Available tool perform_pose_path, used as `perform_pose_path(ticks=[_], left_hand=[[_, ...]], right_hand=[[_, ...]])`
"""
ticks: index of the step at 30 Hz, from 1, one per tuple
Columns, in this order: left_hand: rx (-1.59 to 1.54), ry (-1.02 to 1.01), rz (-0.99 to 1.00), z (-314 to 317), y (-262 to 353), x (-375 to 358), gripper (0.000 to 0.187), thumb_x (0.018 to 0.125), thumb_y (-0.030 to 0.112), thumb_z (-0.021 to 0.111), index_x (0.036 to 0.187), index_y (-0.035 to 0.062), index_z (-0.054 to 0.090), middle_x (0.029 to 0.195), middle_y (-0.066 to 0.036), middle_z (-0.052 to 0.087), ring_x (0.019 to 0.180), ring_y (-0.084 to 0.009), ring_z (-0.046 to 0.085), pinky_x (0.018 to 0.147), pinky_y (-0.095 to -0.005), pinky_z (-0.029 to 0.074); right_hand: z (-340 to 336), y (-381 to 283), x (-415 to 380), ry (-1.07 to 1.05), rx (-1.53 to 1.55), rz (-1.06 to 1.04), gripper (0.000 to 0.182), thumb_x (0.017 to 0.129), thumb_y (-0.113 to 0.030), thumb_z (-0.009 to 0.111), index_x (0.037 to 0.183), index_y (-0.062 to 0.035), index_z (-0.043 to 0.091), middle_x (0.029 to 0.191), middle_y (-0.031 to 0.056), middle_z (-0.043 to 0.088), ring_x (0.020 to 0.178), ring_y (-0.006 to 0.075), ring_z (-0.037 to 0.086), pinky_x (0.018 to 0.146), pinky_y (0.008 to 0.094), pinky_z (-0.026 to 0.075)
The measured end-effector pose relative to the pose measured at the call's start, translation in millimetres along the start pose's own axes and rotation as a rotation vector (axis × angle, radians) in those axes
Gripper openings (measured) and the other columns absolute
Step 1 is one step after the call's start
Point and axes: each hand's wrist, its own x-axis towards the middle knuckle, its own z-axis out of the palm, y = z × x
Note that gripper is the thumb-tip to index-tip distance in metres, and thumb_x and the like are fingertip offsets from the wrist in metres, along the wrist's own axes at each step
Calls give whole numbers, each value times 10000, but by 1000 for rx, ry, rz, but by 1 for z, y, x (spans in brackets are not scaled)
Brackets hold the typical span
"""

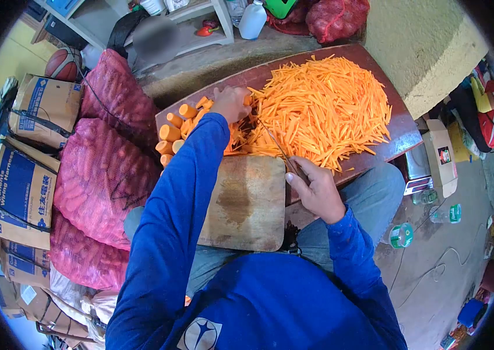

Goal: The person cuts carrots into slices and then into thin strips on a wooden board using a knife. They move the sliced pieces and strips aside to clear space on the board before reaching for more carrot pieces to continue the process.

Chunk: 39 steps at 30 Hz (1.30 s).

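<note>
My right hand (317, 192) is closed round the handle of a knife (279, 144). Its thin blade points up and left, along the near edge of a large heap of carrot strips (322, 108). My left hand (232, 104) reaches over the table between that heap and a group of peeled carrot chunks (169, 133). Its fingers are curled, with an orange carrot piece (249, 100) at their tips; the palm side is hidden. Across my lap lies a wooden cutting board (244, 201) with a dark wet patch. Its far edge meets the carrots.
The carrots lie on a reddish-brown table (398, 137). Full pink mesh sacks (104, 181) and cardboard boxes (25, 195) are stacked at my left. A concrete block (422, 52) stands beyond the table's right side. Plastic bottles (401, 235) are on the floor at right.
</note>
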Motion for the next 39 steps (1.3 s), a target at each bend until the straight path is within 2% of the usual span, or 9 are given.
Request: perform_pose_path(ticks=[6, 11, 13, 17, 26, 29, 31, 35, 39], left_hand=[[-195, 70, -23, -10, -2, -16, 553, 796, 259, 897, 1309, 100, 765, 1242, -218, 774, 1241, -423, 694, 1126, -670, 434], [-386, 351, 107, -33, 4, -78, 456, 838, 183, 836, 1260, 25, 767, 1113, -223, 796, 1062, -405, 761, 923, -417, 609], [-401, 289, 28, -55, 30, -127, 394, 865, 157, 795, 1219, -11, 757, 1068, -219, 794, 1014, -412, 755, 875, -437, 612], [-496, 143, 292, -18, 26, -220, 453, 772, 104, 803, 1217, 34, 754, 1100, -181, 747, 1069, -375, 714, 968, -460, 568], [-373, 268, 202, -14, 45, -294, 472, 747, -1, 754, 1216, 37, 720, 1307, -180, 623, 1221, -405, 602, 1040, -503, 514], [-395, 365, 71, -12, 56, -305, 482, 774, -2, 745, 1252, 37, 695, 1283, -189, 611, 1192, -409, 599, 1022, -498, 516], [-431, 372, -2, -3, 60, -312, 513, 775, -16, 752, 1281, 36, 686, 1276, -199, 622, 1181, -416, 608, 1014, -495, 522], [-461, 380, -38, 6, 61, -318, 526, 761, -55, 741, 1279, 9, 675, 1233, -220, 638, 1125, -426, 628, 971, -485, 539], [-492, 400, 46, 19, 51, -323, 451, 788, -16, 722, 1235, 16, 678, 1179, -184, 619, 1073, -406, 591, 934, -490, 514]], right_hand=[[0, 1, 0, 15, 19, 4, 343, 1004, -119, 737, 1296, 50, 671, 836, 241, 702, 753, 318, 743, 713, 403, 575], [0, 7, -1, 62, -6, -53, 342, 1003, -116, 738, 1287, 63, 673, 856, 254, 714, 793, 324, 767, 724, 403, 581], [-1, 2, 0, 12, -24, -6, 342, 1003, -122, 738, 1284, 63, 675, 879, 261, 719, 811, 333, 769, 738, 405, 582], [2, -1, -4, -39, 14, -73, 343, 1005, -133, 738, 1281, 62, 675, 868, 245, 714, 772, 294, 739, 731, 394, 574], [7, -50, -11, -486, 190, 454, 329, 1066, -152, 692, 1325, 50, 663, 857, 25, 671, 772, 175, 660, 714, 368, 549], [18, -55, -17, -515, 224, 480, 317, 1086, -172, 664, 1323, 37, 647, 828, 86, 651, 769, 197, 660, 714, 389, 539], [26, -51, -21, -550, 55, 201, 279, 1105, -171, 617, 1307, 22, 634, 808, 188, 631, 735, 307, 683, 707, 427, 536], [31, -70, -21, -605, -41, 198, 260, 1105, -164, 590, 1291, 14, 623, 886, 284, 646, 815, 455, 688, 734, 465, 536], [31, -80, -27, -677, -52, 266, 277, 1097, -182, 606, 1295, 10, 630, 910, 275, 664, 819, 441, 694, 747, 465, 536]])
